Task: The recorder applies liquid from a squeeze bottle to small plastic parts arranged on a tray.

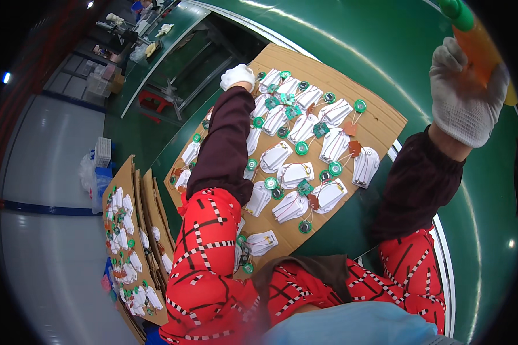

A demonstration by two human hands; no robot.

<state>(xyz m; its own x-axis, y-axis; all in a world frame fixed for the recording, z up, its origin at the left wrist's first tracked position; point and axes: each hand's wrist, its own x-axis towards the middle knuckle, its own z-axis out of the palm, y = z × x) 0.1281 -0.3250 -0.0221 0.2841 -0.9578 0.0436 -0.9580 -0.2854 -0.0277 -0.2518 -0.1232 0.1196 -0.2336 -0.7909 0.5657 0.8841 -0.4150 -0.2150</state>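
My left hand (237,76), in a white glove, is closed at the far left edge of a cardboard sheet (360,95); what its fingers hold, if anything, is hidden. Many white plastic housings (335,145) lie on the sheet, with thin wires running to round green-rimmed parts (301,148), small green circuit boards (320,130) and copper-brown pieces (354,149). Raised at the far right, my gloved right hand (466,100) is closed round an orange cylinder (480,54) with a green end. The cylinder is slightly blurred and cut off by the rim.
The sheet lies on a green work surface (385,40) with a pale metal edge. To the lower left, more cardboard sheets (147,201) stand with similar white parts. A red stool (153,100) is beneath another bench (158,57). A white basket (102,152) sits beyond on the grey floor (46,247).
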